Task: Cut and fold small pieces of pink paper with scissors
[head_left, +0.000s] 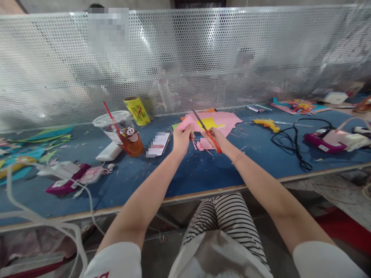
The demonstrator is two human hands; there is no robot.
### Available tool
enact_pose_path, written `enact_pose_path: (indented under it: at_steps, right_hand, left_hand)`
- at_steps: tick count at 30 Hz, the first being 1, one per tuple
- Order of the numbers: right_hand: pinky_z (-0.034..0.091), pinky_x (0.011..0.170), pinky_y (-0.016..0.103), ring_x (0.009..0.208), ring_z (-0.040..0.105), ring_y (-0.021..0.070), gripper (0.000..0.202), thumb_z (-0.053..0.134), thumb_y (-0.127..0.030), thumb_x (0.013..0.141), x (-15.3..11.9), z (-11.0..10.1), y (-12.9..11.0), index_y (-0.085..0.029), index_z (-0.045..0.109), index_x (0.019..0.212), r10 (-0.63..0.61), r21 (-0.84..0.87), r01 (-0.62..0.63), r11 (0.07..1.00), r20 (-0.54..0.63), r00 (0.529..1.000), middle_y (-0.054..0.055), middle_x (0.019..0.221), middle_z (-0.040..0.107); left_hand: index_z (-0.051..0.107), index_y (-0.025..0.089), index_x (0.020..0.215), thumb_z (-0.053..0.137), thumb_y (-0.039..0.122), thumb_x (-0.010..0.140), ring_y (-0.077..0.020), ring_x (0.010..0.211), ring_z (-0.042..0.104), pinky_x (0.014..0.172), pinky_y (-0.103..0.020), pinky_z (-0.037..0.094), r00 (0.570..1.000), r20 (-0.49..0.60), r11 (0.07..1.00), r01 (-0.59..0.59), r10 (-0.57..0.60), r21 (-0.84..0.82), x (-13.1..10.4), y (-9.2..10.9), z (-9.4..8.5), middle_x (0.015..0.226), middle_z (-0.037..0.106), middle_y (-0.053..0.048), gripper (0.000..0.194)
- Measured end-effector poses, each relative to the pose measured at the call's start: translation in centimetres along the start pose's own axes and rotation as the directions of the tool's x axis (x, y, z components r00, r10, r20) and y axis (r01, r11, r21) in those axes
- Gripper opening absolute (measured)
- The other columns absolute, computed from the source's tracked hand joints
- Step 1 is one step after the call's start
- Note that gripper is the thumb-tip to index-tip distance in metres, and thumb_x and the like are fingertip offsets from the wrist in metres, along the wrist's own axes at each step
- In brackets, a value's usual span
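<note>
My left hand (pixel 182 138) pinches a piece of pink paper (pixel 185 122) above the table. In my right hand (pixel 218 138) is a pair of scissors (pixel 216 144) with red-orange handles, its dark blades pointing up and to the left, close to the paper. Whether the blades touch the paper I cannot tell. Beneath my hands lie pink paper scraps (pixel 205 144). Behind them, larger pink sheets (pixel 232 119) and a yellow sheet (pixel 209 123) overlap on the blue tabletop.
Left of my hands are a phone (pixel 158 144), a drink cup with straw (pixel 127 135), a yellow roll (pixel 137 111) and a purple power strip (pixel 68 181). To the right lie a yellow glue gun (pixel 267 124), a black cable (pixel 296 141) and another purple power strip (pixel 324 142). A perforated metal screen (pixel 197 46) stands behind.
</note>
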State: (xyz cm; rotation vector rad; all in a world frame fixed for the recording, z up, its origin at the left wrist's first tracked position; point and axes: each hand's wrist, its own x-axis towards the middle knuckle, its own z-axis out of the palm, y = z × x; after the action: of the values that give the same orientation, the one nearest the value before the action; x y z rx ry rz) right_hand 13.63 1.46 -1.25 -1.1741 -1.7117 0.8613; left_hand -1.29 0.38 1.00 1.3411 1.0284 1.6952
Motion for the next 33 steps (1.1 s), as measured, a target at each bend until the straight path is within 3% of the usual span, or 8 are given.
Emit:
enact_pose_path:
  at_steps: [2,5,9,13,16,19,23,33]
  right_hand:
    - [0.038,0.055,0.025,0.069,0.055,0.0175,0.046,0.063,-0.054,0.062,0.5,-0.8,0.7,-0.017,0.047,0.083,-0.007,-0.242,-0.025,0.97,-0.131,0.991,0.007,0.076,0.06]
    - [0.038,0.058,0.024,0.077,0.058,0.0198,0.036,0.059,-0.04,0.068,0.9,-1.7,1.8,-0.012,0.054,0.089,0.042,-0.529,-0.069,0.846,-0.064,0.997,0.011,0.084,0.063]
    - [0.037,0.062,0.024,0.076,0.059,0.0196,0.022,0.05,-0.03,0.074,1.0,-2.4,2.5,-0.011,0.063,0.076,0.053,-0.692,0.05,0.72,0.127,0.991,0.011,0.076,0.065]
    - [0.037,0.073,0.027,0.083,0.057,0.0201,0.023,0.048,-0.026,0.076,1.1,-2.5,2.2,-0.01,0.064,0.076,-0.123,-0.731,0.15,0.666,0.091,0.988,0.014,0.085,0.065]
    - [0.038,0.074,0.029,0.08,0.056,0.019,0.029,0.044,-0.032,0.081,1.3,-2.1,1.7,-0.011,0.063,0.074,-0.191,-0.527,0.165,0.834,0.006,0.982,0.013,0.083,0.064]
    - [0.042,0.069,0.028,0.075,0.057,0.0167,0.041,0.04,-0.048,0.081,1.4,-1.6,1.3,-0.014,0.062,0.075,-0.083,0.025,0.081,0.996,0.056,0.995,0.009,0.081,0.064]
    - [0.046,0.064,0.026,0.072,0.059,0.0144,0.039,0.053,-0.054,0.071,1.2,-1.0,1.1,-0.016,0.06,0.078,0.029,0.559,-0.143,0.816,0.207,0.978,0.005,0.078,0.064]
    - [0.047,0.06,0.023,0.063,0.06,0.0113,0.025,0.07,-0.033,0.06,1.2,-1.1,1.5,-0.014,0.06,0.072,0.051,0.579,-0.155,0.801,0.192,0.98,0.003,0.067,0.063]
  left_hand:
    - [0.054,0.012,0.048,0.057,0.039,0.071,-0.0058,0.032,0.042,0.034,-0.019,0.033,1.0,0.015,0.999,0.0,-0.001,0.051,0.1,-0.3,-0.2,0.043,0.051,0.0,0.035]
    - [0.065,0.012,0.071,0.058,0.036,0.07,-0.005,0.033,0.044,0.035,-0.019,0.034,0.999,0.029,0.997,-0.021,0.018,0.08,0.4,-0.7,-0.3,0.06,0.062,-0.002,0.024]
    - [0.063,0.017,0.102,0.055,0.027,0.072,-0.0046,0.042,0.051,0.045,-0.019,0.044,0.995,0.102,0.993,-0.024,0.012,0.116,0.7,-1.0,-0.6,0.084,0.067,-0.003,0.032]
    - [0.058,0.019,0.111,0.049,0.023,0.076,-0.0063,0.05,0.057,0.052,-0.021,0.048,0.993,0.108,0.978,0.019,-0.042,0.21,1.0,-1.6,-0.7,0.1,0.065,-0.006,0.036]
    - [0.056,0.023,0.115,0.048,0.022,0.077,-0.0097,0.059,0.061,0.057,-0.023,0.049,0.991,0.126,0.953,0.008,-0.048,0.302,1.1,-2.2,-0.7,0.11,0.062,-0.006,0.038]
    - [0.054,0.024,0.118,0.051,0.016,0.074,-0.017,0.094,0.061,0.082,-0.029,0.047,0.97,0.226,0.882,-0.18,0.086,0.436,0.9,-2.6,-0.6,0.119,0.057,-0.005,0.045]
    - [0.047,0.021,0.125,0.046,0.005,0.07,-0.0194,0.119,0.044,0.101,-0.032,0.032,0.878,0.441,0.748,-0.418,0.186,0.516,0.4,-2.6,-0.4,0.127,0.051,-0.005,0.058]
    - [0.036,0.018,0.133,0.049,0.006,0.065,-0.0217,0.12,0.042,0.102,-0.034,0.031,0.843,0.522,0.657,-0.469,0.133,0.59,-0.3,-2.5,-0.1,0.131,0.046,-0.008,0.069]
